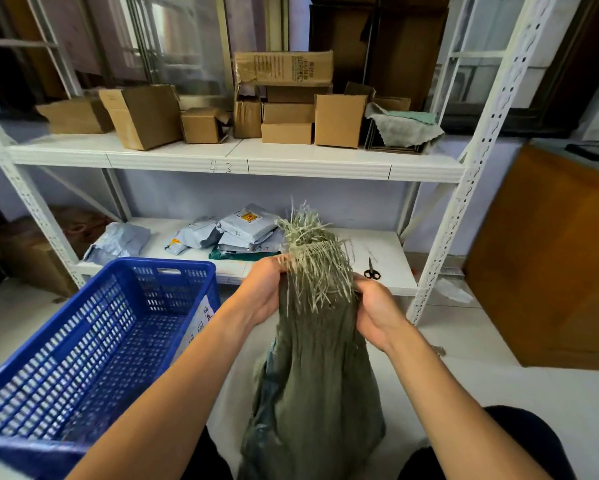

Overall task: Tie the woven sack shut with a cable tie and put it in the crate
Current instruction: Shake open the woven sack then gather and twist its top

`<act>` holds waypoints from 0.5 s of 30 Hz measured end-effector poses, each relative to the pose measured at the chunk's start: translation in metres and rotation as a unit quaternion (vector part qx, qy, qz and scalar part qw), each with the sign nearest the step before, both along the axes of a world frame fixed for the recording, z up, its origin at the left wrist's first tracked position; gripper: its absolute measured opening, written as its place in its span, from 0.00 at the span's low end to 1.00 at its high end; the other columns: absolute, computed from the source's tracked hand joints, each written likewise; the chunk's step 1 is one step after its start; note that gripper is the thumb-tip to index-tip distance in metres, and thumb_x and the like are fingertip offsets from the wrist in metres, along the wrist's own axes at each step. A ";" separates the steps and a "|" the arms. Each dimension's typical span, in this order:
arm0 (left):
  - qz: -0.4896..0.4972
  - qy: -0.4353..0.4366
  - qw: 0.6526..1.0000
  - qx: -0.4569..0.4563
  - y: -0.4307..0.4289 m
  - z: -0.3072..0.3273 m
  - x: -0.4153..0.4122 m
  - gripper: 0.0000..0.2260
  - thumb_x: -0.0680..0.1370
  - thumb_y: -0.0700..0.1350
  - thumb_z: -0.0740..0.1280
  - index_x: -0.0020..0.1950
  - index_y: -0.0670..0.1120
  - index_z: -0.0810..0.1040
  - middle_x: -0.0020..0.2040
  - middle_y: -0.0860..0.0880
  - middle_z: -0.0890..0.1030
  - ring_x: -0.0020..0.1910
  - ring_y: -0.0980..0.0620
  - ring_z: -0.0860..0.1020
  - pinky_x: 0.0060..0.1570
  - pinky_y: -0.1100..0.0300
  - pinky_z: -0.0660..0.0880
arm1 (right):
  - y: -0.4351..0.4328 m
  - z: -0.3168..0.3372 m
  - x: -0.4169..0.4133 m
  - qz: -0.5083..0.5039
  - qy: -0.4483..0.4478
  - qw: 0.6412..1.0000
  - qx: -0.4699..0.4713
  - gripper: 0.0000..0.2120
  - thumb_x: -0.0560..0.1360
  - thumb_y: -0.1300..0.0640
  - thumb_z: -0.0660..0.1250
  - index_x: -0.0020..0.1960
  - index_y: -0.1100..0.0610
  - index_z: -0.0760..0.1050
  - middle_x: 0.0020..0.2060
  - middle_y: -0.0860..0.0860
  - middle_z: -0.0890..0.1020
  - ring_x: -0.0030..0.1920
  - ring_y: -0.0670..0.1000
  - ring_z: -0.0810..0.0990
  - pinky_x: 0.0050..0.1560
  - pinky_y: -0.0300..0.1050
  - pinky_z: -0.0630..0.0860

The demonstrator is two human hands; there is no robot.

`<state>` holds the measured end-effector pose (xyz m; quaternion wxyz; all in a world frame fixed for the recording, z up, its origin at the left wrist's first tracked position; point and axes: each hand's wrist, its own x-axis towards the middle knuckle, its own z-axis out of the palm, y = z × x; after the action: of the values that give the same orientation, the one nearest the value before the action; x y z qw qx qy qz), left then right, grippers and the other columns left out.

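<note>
A grey-green woven sack (320,386) stands upright on the floor between my knees, its frayed mouth bunched into a neck with loose pale strands sticking up. My left hand (261,292) grips the neck from the left side. My right hand (377,311) grips it from the right. No cable tie shows in either hand or around the neck. A blue slotted plastic crate (94,344) sits on the floor to the left of the sack, tilted toward me, with a paper label on its right wall.
A white metal shelving unit (242,161) stands just beyond the sack. Black scissors (372,271) and several grey mailer bags (242,230) lie on its low shelf. Cardboard boxes (142,114) fill the upper shelf. A wooden cabinet (547,258) stands at the right.
</note>
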<state>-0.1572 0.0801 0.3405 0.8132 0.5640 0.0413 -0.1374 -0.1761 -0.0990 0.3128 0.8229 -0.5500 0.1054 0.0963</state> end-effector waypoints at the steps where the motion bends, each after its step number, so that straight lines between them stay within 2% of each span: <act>1: 0.005 -0.004 1.000 -0.008 -0.004 0.001 0.000 0.10 0.83 0.37 0.59 0.53 0.36 0.79 0.41 0.43 0.80 0.36 0.49 0.78 0.44 0.52 0.80 | 0.003 0.002 -0.002 0.015 -0.003 1.000 0.009 0.15 0.81 0.65 0.56 0.52 0.61 0.82 0.46 0.60 0.86 0.44 0.55 0.85 0.49 0.51 0.82; 4: 0.031 -0.005 0.999 -0.007 -0.023 0.002 0.002 0.08 0.80 0.38 0.63 0.46 0.40 0.81 0.38 0.44 0.82 0.34 0.48 0.80 0.38 0.54 0.80 | 0.012 0.005 -0.004 0.049 -0.013 0.999 0.006 0.13 0.81 0.62 0.58 0.51 0.63 0.81 0.44 0.59 0.85 0.43 0.55 0.84 0.50 0.50 0.81; 6: 0.033 -0.010 0.999 0.005 -0.034 0.007 0.000 0.08 0.77 0.40 0.64 0.40 0.43 0.79 0.35 0.46 0.80 0.33 0.48 0.79 0.37 0.55 0.78 | 0.016 0.009 -0.006 0.068 -0.022 0.997 -0.013 0.13 0.82 0.62 0.58 0.48 0.63 0.80 0.41 0.58 0.85 0.40 0.53 0.83 0.46 0.48 0.81; 9: 0.051 -0.048 0.997 0.025 -0.047 0.011 0.001 0.07 0.74 0.42 0.65 0.36 0.45 0.77 0.33 0.47 0.78 0.33 0.48 0.77 0.37 0.56 0.74 | 0.017 0.013 -0.008 0.081 -0.037 0.994 -0.056 0.13 0.81 0.64 0.61 0.42 0.62 0.82 0.37 0.56 0.85 0.37 0.52 0.84 0.42 0.46 0.83; 11: 0.063 -0.088 0.993 0.038 -0.051 0.010 0.002 0.07 0.77 0.41 0.63 0.39 0.44 0.77 0.33 0.47 0.79 0.34 0.47 0.77 0.34 0.58 0.75 | 0.013 0.013 -0.006 0.078 -0.031 0.994 -0.069 0.12 0.80 0.63 0.64 0.41 0.61 0.82 0.38 0.57 0.85 0.37 0.52 0.84 0.43 0.46 0.83; 12: 0.055 -0.114 0.991 0.044 -0.053 0.010 0.002 0.08 0.78 0.44 0.63 0.43 0.42 0.78 0.35 0.46 0.80 0.36 0.46 0.78 0.36 0.56 0.77 | 0.011 0.013 -0.004 0.081 -0.024 0.994 -0.073 0.11 0.80 0.62 0.64 0.42 0.61 0.82 0.40 0.58 0.85 0.38 0.53 0.84 0.45 0.48 0.83; 15: -0.010 -0.157 0.987 0.041 -0.058 0.006 -0.004 0.20 0.79 0.60 0.64 0.51 0.44 0.83 0.46 0.42 0.86 0.45 0.43 0.84 0.51 0.49 0.82 | 0.005 0.014 -0.002 0.092 0.005 0.995 -0.049 0.12 0.81 0.55 0.65 0.48 0.62 0.82 0.46 0.60 0.85 0.44 0.56 0.84 0.51 0.51 0.81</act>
<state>-0.1616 0.0226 0.3460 0.7842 0.6121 -0.0866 -0.0530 -0.1786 -0.0937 0.3268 0.7818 -0.5968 0.0633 0.1690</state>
